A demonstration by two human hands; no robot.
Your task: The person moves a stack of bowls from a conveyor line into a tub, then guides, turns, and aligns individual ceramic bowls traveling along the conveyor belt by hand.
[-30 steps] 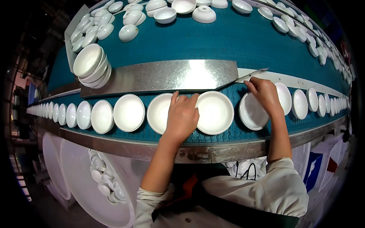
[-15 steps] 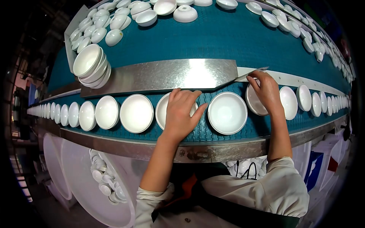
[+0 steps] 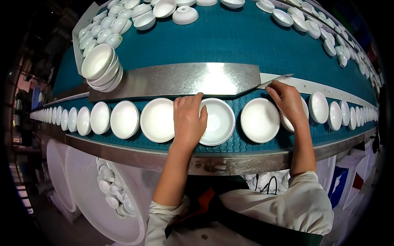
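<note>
My left hand (image 3: 189, 121) is palm down over the row on the blue conveyor belt, thumb spread from the fingers and nothing in its grasp. It covers the right edge of one white bowl (image 3: 156, 120) and the left edge of another bowl (image 3: 219, 121). Over at the right, my right hand (image 3: 288, 102) has bent fingers beside a thin grey strip (image 3: 281, 78) at the metal guide's end; whether it grips anything is hidden. Below and left of that hand sits a bowl (image 3: 259, 120); a further bowl (image 3: 305, 110) is partly behind it.
A flat metal guide (image 3: 184, 80) runs behind the row. At its left end stands a tilted stack of bowls (image 3: 97, 61). Many loose bowls (image 3: 184, 15) lie farther back on the belt. Below the front rail (image 3: 230, 163), a large white tub (image 3: 82, 180) holds small bowls.
The row of bowls has shifted left along the belt. My left hand has moved slightly left with its fingers closer together. My right hand stays near the strip, its fingers curled.
</note>
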